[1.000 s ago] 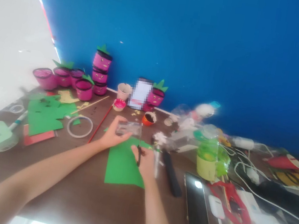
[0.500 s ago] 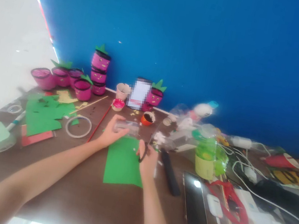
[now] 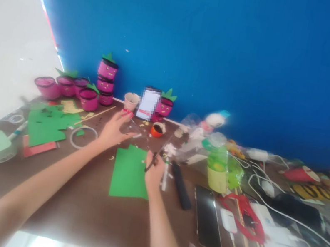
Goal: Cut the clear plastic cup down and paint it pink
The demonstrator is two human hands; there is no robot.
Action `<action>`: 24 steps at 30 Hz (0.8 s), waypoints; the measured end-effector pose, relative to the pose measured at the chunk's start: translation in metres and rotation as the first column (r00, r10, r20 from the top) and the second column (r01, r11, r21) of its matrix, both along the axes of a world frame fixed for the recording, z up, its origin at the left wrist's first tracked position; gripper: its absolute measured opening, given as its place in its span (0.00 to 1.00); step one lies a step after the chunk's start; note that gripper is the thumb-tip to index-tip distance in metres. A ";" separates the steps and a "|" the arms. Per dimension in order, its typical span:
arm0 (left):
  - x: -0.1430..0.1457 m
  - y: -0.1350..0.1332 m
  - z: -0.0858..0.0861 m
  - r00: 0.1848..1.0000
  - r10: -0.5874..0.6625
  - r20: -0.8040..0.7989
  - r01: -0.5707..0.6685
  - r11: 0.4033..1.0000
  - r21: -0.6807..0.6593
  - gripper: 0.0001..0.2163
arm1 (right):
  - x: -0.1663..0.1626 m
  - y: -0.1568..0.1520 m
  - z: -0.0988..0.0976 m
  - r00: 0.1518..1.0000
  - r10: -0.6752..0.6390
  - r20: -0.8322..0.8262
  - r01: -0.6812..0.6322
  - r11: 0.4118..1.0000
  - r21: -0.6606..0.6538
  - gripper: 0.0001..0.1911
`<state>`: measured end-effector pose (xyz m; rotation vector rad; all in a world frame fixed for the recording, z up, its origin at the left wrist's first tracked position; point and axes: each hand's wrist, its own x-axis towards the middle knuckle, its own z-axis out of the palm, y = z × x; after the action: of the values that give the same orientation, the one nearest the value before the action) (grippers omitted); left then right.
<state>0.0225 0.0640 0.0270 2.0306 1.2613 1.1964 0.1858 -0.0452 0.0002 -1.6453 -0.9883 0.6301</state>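
My left hand (image 3: 115,129) is over the far part of the table, its thumb and fingers spread apart. Beside its fingertips is a clear plastic piece (image 3: 135,128), blurred; I see no firm grip on it. My right hand (image 3: 154,173) holds dark-handled scissors (image 3: 153,160), the blades pointing away and hard to make out. Green paper sheets (image 3: 128,176) lie flat between the two hands, partly beside my right wrist.
Magenta cups with green leaf tops (image 3: 88,99) stand along the blue wall. A propped phone (image 3: 148,104), an orange cup (image 3: 158,130), a tape roll (image 3: 73,142), a black bar (image 3: 181,187), another phone (image 3: 207,219) and a green bottle (image 3: 217,172) surround the work area.
My left hand has moved up and away from the green sheets, its fingers opening from around the clear plastic. My right hand keeps the scissors; the view has shifted slightly.
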 end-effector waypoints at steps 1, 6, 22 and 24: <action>-0.006 0.003 0.005 0.994 0.034 -0.104 -0.029 0.998 0.051 0.30 | -0.001 0.001 -0.003 1.000 0.009 -0.003 -0.009 1.000 0.007 0.19; -0.022 0.017 0.006 0.941 -0.070 -0.331 0.096 0.994 0.061 0.40 | -0.005 0.001 -0.010 0.999 0.043 0.022 -0.043 0.999 0.001 0.20; -0.042 0.033 -0.003 0.951 -0.308 -0.030 0.307 0.951 -0.021 0.35 | -0.007 0.001 -0.003 0.997 0.064 0.045 -0.064 0.998 0.005 0.19; -0.039 0.031 -0.003 0.947 -0.300 -0.118 0.305 0.952 0.019 0.29 | -0.007 0.001 -0.002 0.997 0.064 0.039 -0.064 0.998 0.005 0.19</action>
<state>-0.0162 0.0955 0.0236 2.2485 0.9353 0.9780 0.1791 -0.0446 -0.0018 -1.6305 -1.0735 0.6393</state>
